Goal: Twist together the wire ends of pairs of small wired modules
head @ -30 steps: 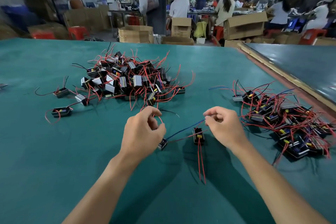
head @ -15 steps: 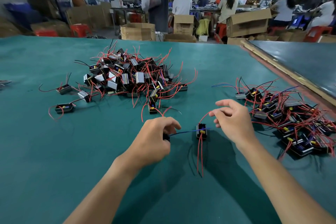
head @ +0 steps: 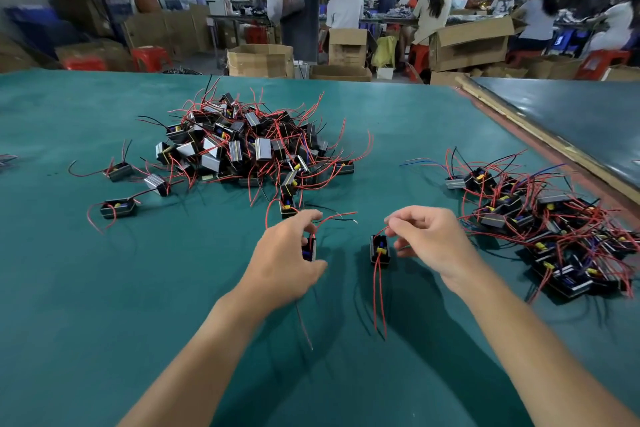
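Your left hand (head: 287,260) is curled round one module (head: 309,249), whose loose red and black ends (head: 343,216) reach out toward 2 o'clock. Those ends lie at 9 o'clock from your right hand (head: 431,243), near its fingertips but not touching. That hand's thumb and forefinger pinch a red lead (head: 380,230) rising from the second module (head: 380,250), which sits on the table (head: 104,288) with its long axis 12 to 6 (two more leads trail slack toward 6). Your right hand is nearer the gap, so I judge it should carry its lead toward 9.
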